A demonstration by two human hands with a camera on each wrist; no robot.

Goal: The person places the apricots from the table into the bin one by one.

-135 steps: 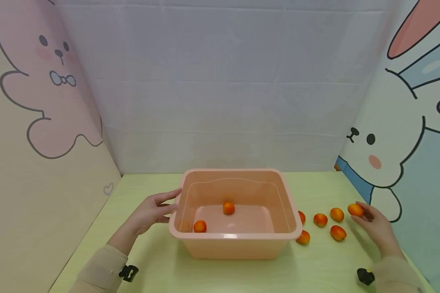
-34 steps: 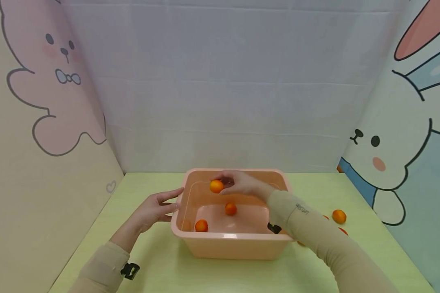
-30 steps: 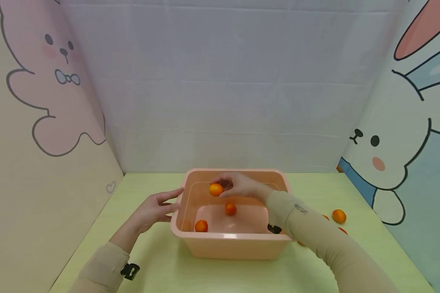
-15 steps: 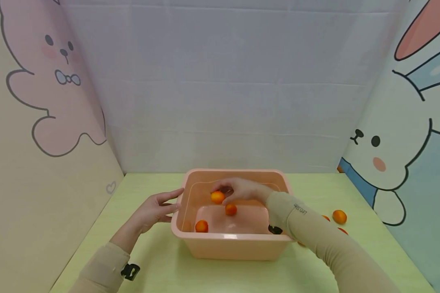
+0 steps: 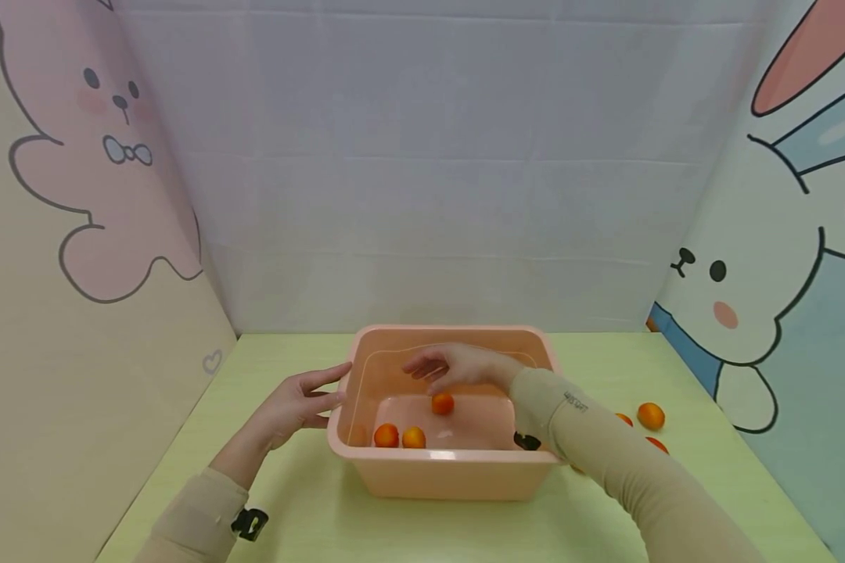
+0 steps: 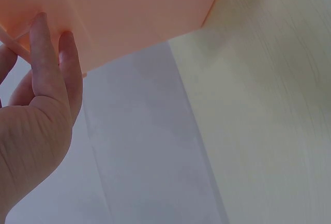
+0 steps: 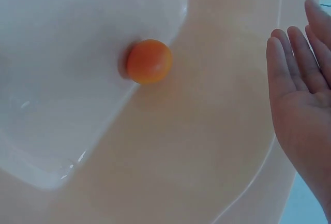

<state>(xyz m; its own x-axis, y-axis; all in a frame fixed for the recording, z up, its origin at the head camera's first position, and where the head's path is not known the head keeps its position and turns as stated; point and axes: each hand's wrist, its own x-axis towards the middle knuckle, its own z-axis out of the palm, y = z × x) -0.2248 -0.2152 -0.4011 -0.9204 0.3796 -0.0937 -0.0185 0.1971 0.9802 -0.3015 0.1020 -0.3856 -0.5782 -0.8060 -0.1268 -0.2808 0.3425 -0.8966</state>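
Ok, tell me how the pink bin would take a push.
The pink bin would probably hold its shape, as its walls show no sag. It would likely slide rather than tip, its broad base flat on the table. The fruits inside may roll, being round and unheld.

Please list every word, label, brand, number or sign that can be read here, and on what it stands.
Right sleeve: small dark lettering, too small and blurred to read.
Left wall: a heart outline, no letters.
I see no other words, labels, brands or numbers.
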